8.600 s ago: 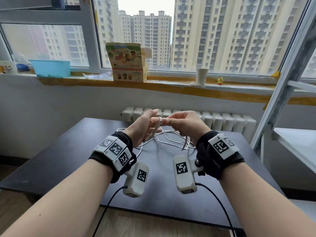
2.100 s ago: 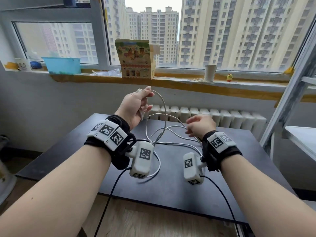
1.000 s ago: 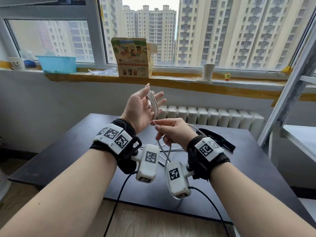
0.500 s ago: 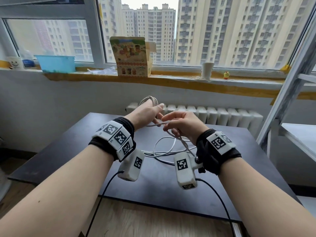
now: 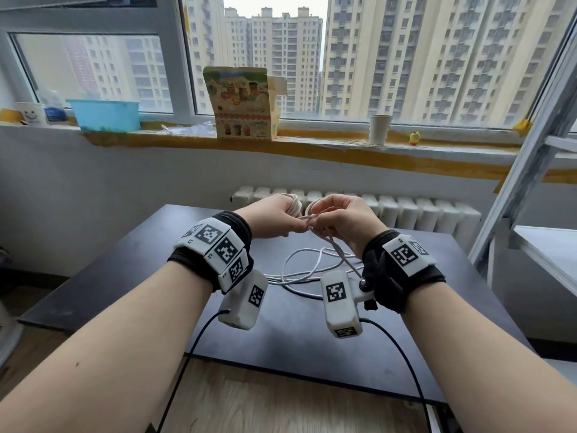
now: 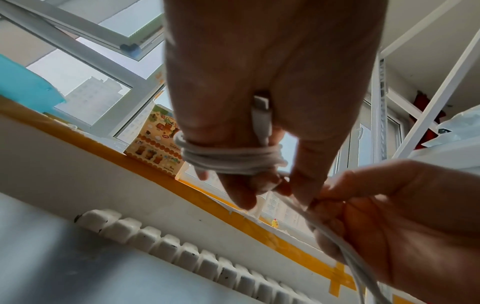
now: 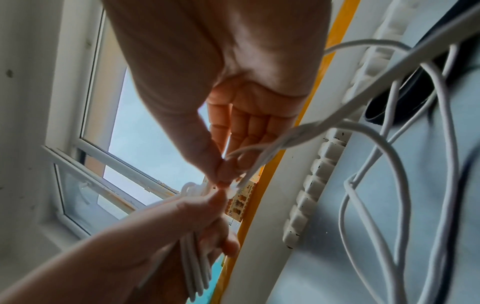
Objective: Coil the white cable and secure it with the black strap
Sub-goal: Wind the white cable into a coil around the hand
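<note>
Coiling partway: left hand (image 6: 259, 86) holds several turns of white cable (image 6: 231, 158), right hand (image 5: 340, 223) pinches the feed, slack loose on tabletop (image 5: 125, 264), black strap (image 7: 397, 102) unused.

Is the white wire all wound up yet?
Not yet. Some white cable wraps the left hand; loose loops lie on the table.

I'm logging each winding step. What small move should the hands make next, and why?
Probably another turn: the right hand carries its pinched white cable round the left hand, whose fingers already hold several turns, because slack loops remain on the black table.
</note>
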Demonstrator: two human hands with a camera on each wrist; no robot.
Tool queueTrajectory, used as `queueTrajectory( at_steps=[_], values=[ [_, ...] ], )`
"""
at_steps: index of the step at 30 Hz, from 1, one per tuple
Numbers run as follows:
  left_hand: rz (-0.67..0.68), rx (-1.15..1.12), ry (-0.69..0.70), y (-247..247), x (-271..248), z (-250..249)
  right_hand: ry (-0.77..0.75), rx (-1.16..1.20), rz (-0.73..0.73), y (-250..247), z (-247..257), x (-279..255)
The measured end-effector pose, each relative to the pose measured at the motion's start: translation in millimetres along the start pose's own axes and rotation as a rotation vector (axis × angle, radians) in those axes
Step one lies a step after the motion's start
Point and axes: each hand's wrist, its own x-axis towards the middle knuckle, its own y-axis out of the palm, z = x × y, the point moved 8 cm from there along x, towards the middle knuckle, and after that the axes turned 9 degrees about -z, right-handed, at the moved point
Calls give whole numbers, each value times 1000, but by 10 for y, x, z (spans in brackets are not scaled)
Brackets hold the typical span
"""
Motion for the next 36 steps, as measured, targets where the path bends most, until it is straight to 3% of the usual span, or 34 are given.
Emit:
queueTrajectory(
  at_steps=[5, 9, 14, 20, 22, 27, 33, 36],
  values=[
    [-26, -78, -63, -55, -11, 41, -33, -93, -10, -68, -35, -3],
    [-48, -264, -146, -63, -3, 101, -31, -183, -22, -129, -94, -16],
    [-34, -441, -120, -39, -51, 4, 2, -149, -85, -151, -76, -5],
    [-364, -949, -200, -573, -21, 115, 109, -355, -236, -463, -531, 89],
    [-414, -971, -217, -727, -12, 200, 164, -373, -291, -618, -703, 83],
    [-287, -925, -233, -467, -9, 202, 117, -312, -289, -579, -560, 116],
    [-202, -895, -281, -234, -22, 211, -158, -208, -543, -604, 125, 21],
    [-148, -946, -295, -170, -20, 189, -245, -182, -370, -371, 309, 25]
  ],
)
